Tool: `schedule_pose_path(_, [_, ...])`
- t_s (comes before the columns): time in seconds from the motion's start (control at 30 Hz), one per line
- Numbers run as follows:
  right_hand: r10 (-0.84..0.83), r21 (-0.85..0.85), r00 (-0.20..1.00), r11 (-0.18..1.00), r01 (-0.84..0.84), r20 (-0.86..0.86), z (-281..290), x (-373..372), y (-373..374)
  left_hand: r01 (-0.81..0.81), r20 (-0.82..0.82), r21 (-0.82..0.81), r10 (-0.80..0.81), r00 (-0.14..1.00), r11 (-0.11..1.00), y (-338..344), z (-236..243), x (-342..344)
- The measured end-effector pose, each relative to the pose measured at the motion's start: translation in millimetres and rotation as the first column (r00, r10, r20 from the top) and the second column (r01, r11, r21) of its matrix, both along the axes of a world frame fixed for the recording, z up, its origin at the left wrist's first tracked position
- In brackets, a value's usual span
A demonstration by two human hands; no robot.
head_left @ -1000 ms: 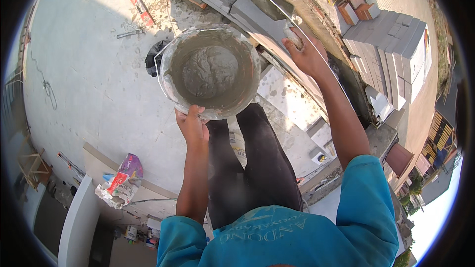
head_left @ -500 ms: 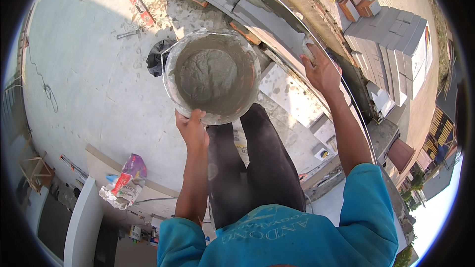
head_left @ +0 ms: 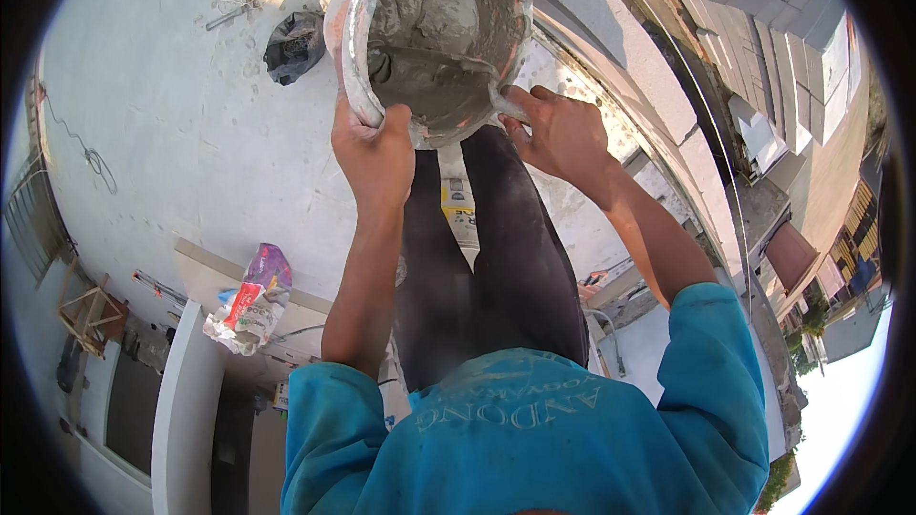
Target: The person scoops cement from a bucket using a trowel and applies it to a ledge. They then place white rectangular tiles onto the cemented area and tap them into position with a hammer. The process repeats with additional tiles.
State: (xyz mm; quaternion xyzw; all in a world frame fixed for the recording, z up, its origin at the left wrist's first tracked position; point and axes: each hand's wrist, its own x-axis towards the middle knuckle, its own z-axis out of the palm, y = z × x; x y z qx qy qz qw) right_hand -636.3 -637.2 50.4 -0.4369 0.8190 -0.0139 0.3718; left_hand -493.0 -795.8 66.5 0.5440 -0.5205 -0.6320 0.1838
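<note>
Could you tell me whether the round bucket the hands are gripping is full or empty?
Partly full: wet grey mortar fills part of the round mortar-smeared bucket, inner wall showing above.

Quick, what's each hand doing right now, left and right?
Left hand: closed on the near rim of the mortar bucket.
Right hand: gripping the bucket's rim on the other side.

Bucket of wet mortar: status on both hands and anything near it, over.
Left hand gripping bucket rim. Right hand on rim's near edge. Bucket holds grey mortar, tilted toward the person. Black bag on the concrete roof, apart.
</note>
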Motion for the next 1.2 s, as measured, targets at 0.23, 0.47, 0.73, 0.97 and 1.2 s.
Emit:
schedule_pose_path(0.23, [-0.461,0.336,0.374,0.873,0.353,0.804,-3.1,-0.4,6.3,-0.004,-0.105,-0.009,0.003,0.995,1.000,17.0,-9.9,22.0])
schedule_pose_path(0.47, [-0.583,0.264,0.342,0.714,0.649,0.737,15.6,-63.0,69.0,-0.232,-0.078,0.310,0.268,0.960,0.922,25.9,-40.4,47.6])
schedule_pose_path(0.73, [-0.389,-0.158,0.889,0.920,0.359,-0.242,-34.0,-114.5,1.3,-0.267,-0.023,0.293,0.286,0.958,0.918,53.6,-63.1,110.7])
schedule_pose_path(0.97, [-0.317,-0.085,0.870,0.947,0.309,-0.378,-32.8,-110.4,20.3,-0.270,0.011,0.279,0.278,0.960,0.921,82.9,-58.0,111.2])
schedule_pose_path(1.2, [-0.357,-0.019,0.853,0.925,0.379,-0.381,5.8,-90.0,138.8,-0.254,-0.036,0.222,0.269,0.963,0.941,113.4,-45.4,84.2])
